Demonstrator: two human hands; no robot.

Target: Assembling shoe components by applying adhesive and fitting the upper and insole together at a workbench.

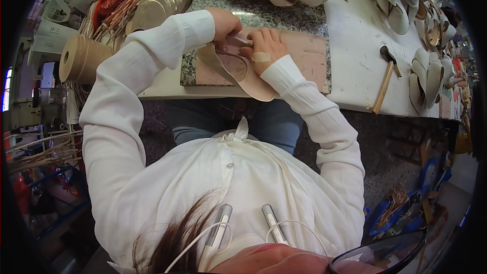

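Observation:
A beige leather shoe upper (257,85) with a large curved opening lies over a pink board on the bench, its near end hanging past the front edge. My left hand (224,26) is closed at the far side of the upper, fingers curled and pinching its edge. Close beside it on the right, my right hand (269,48) bends its fingers over the same edge, with the thumb against the leather. A tan bandage (262,57) is on the back of this hand. A pale strip shows between the hands; its exact shape is partly hidden by fingers.
The pink board (309,53) rests on a speckled stone slab (304,16). A hammer (385,78) lies on the white table to the right, near several stacked shoe uppers (428,78). More uppers pile up at the back. At left stand a tape roll (83,59) and gold-coloured pieces (165,0).

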